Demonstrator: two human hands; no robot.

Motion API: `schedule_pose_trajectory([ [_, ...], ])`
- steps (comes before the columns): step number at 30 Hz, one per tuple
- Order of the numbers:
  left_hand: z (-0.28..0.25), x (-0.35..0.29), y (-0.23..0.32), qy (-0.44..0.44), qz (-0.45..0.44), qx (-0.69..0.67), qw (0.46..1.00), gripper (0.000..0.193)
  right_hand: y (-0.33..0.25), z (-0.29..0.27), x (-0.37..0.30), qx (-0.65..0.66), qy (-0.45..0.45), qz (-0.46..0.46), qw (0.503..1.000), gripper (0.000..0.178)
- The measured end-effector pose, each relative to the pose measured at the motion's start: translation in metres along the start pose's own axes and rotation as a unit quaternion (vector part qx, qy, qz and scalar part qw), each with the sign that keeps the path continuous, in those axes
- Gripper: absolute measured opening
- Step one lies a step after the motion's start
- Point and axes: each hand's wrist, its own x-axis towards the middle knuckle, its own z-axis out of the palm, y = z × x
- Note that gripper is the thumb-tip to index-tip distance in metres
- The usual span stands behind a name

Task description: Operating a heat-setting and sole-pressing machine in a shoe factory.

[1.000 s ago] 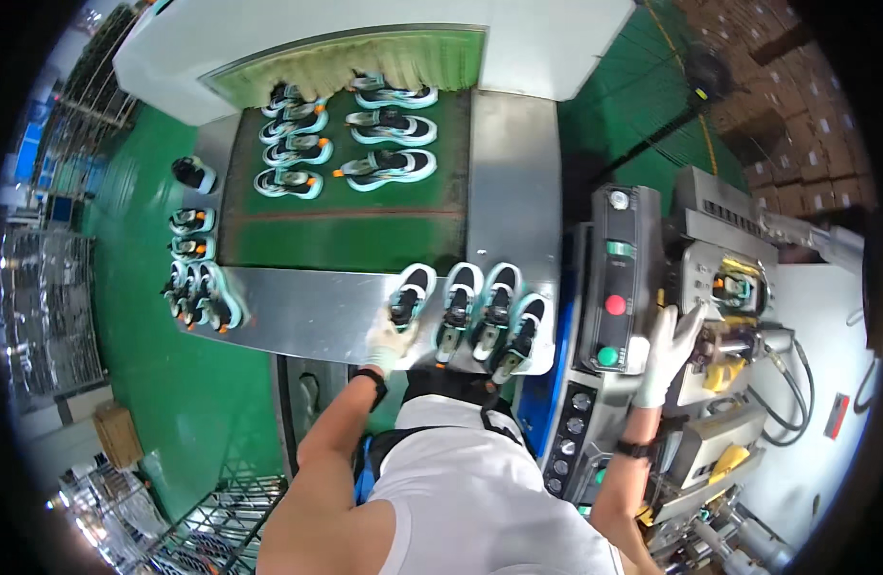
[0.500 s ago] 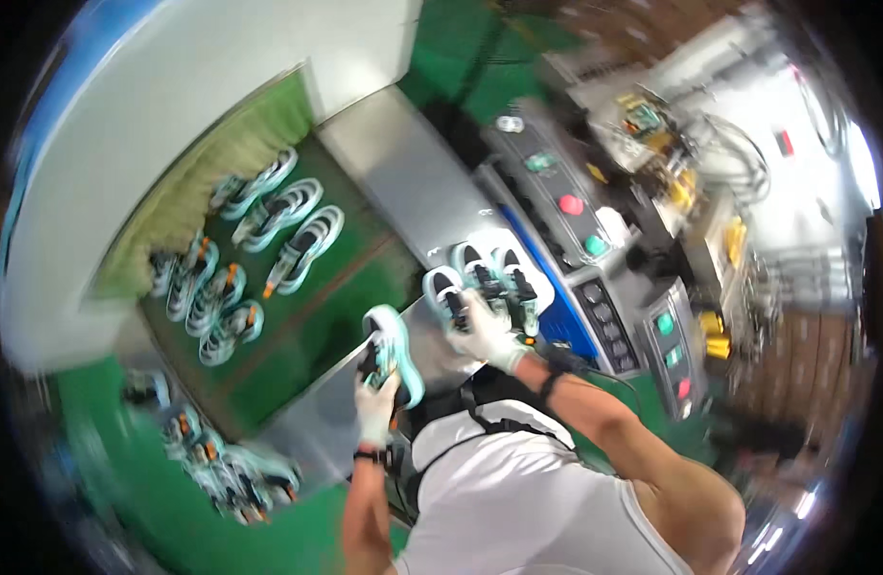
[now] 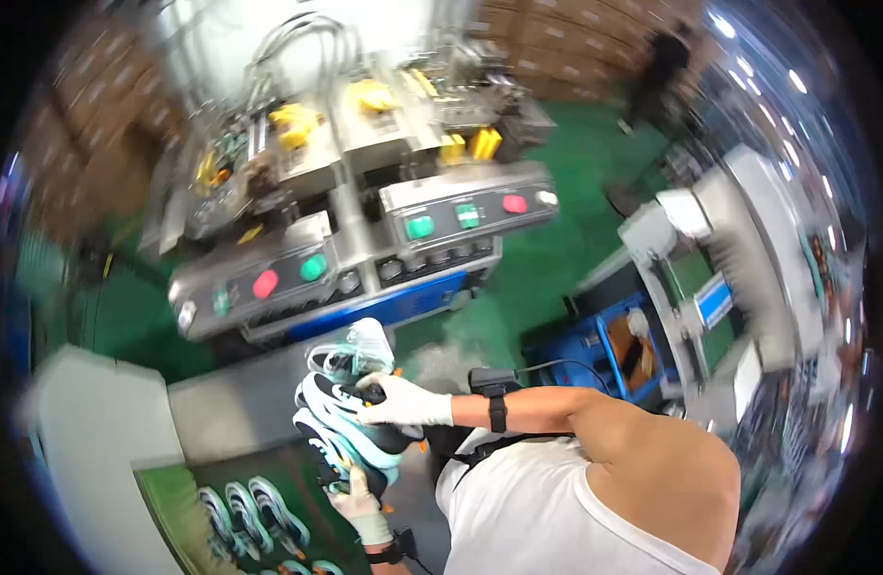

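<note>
White-gloved, my right hand (image 3: 398, 401) is closed around the heel end of a black, white and mint sneaker (image 3: 326, 398). Just below it, my left hand (image 3: 360, 496) grips the heel part of another sneaker (image 3: 365, 448), its fingers wrapped over the collar. These two sneakers lie side by side, nearly touching, with their toes toward the left. Beyond them a third, whitish mint sneaker (image 3: 365, 343) rests against the machine side of the grey metal ledge (image 3: 221, 402). Orange tabs show at the heels. The hands partly cover both gripped shoes.
Ahead stands a machine with a blue front panel (image 3: 379, 311), green and red buttons and yellow clamps (image 3: 370, 96). Several sneakers (image 3: 240, 513) sit on the green conveyor at lower left, beside a white housing (image 3: 106, 412). A blue crate (image 3: 604, 350) is at the right.
The view has swung right, bringing the machine ahead and the conveyor to the lower left. My left hand's sneaker has come in beside the one in my right hand.
</note>
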Motion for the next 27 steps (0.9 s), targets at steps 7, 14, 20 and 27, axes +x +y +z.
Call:
schedule_pose_trajectory([
  [7,0.159,-0.021,0.121,-0.361,0.128,0.038,0.923,0.041,0.000,-0.159,-0.156,0.114,0.345,-0.023,0.931,0.076],
  [14,0.369,-0.171,0.196,-0.626,0.197,0.016,0.755,0.049,0.073,-0.272,-0.353,0.221,0.683,-0.013,0.696,0.064],
  [20,0.584,-0.311,0.236,-0.743,0.260,-0.004,0.616,0.056,0.129,-0.386,-0.499,0.028,0.881,0.049,0.470,0.063],
  [27,0.806,-0.450,0.181,-0.646,0.550,0.057,0.526,0.077,0.264,-0.519,-0.573,-0.022,0.884,0.274,0.378,0.071],
])
